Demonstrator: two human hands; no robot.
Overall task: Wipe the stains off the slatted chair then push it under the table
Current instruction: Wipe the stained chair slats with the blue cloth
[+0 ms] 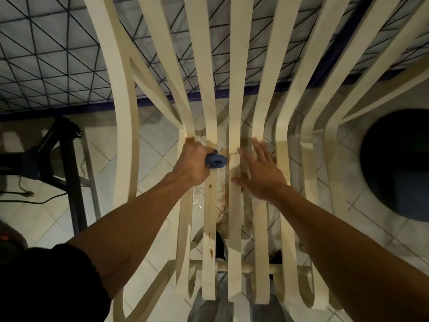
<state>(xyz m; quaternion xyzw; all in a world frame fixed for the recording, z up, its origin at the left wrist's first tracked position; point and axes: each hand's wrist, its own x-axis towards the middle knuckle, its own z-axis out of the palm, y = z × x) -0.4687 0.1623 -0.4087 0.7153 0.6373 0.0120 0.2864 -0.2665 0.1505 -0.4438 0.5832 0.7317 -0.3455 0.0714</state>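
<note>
Slatted chair, stained; left hand grips cloth.

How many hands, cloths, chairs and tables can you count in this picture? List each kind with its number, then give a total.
Hands: 2 (left hand, right hand)
Cloth: 1
Chair: 1
Table: 1
Total: 5
</note>
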